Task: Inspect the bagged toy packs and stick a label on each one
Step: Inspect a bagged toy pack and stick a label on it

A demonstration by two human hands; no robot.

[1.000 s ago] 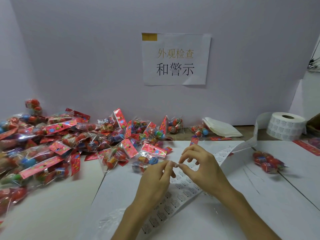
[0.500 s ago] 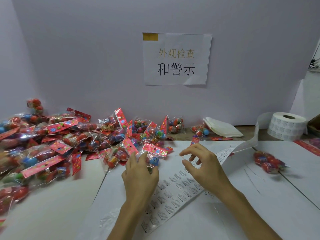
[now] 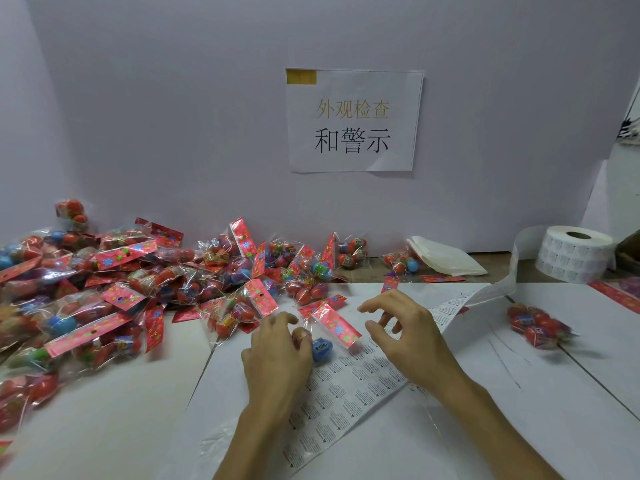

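one toy pack (image 3: 333, 323), gripped in my left hand (image 3: 278, 346), on the label strip (image 3: 346, 393); right hand (image 3: 412, 337) above the strip, fingers loosely curled, apart.

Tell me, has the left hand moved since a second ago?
Yes. The left hand went leftward across the label strip, away from the right hand, and now grips a toy pack.

A white paper sign (image 3: 353, 121) on the wall (image 3: 173, 116) carries two lines: "外观检查" in yellow and, below it, "和警示" in black. The print on the label strip (image 3: 346, 386) and the label roll (image 3: 571, 252) is too small to read.
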